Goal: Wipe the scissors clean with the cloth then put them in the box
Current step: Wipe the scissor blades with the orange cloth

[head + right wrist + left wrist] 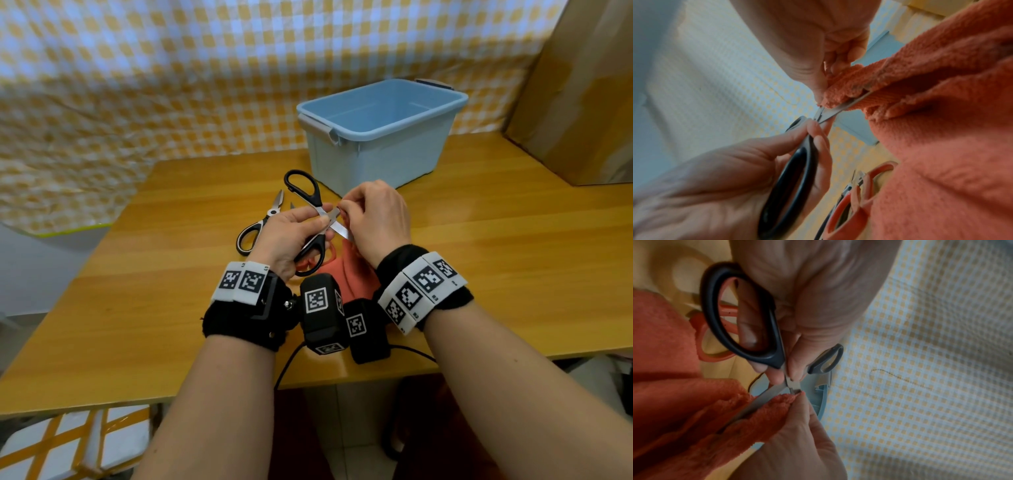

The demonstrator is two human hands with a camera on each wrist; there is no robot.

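Observation:
Black-handled scissors (317,199) are held above the table with the blades spread apart. My left hand (320,222) grips them near the pivot, with fingers through the lower handle loop (774,356). My right hand (346,212) pinches a fold of the orange cloth (358,272) around one blade (830,112); the blade's far end is hidden in the cloth (674,394). The light blue box (376,137) stands open just beyond my hands, and nothing shows inside it.
A second pair of scissors (255,230) with black-and-white handles lies on the wooden table (479,257), left of my hands. Red-handled scissors (859,199) lie partly under the cloth. A tall cardboard box (582,102) stands at the right. Checked fabric hangs behind.

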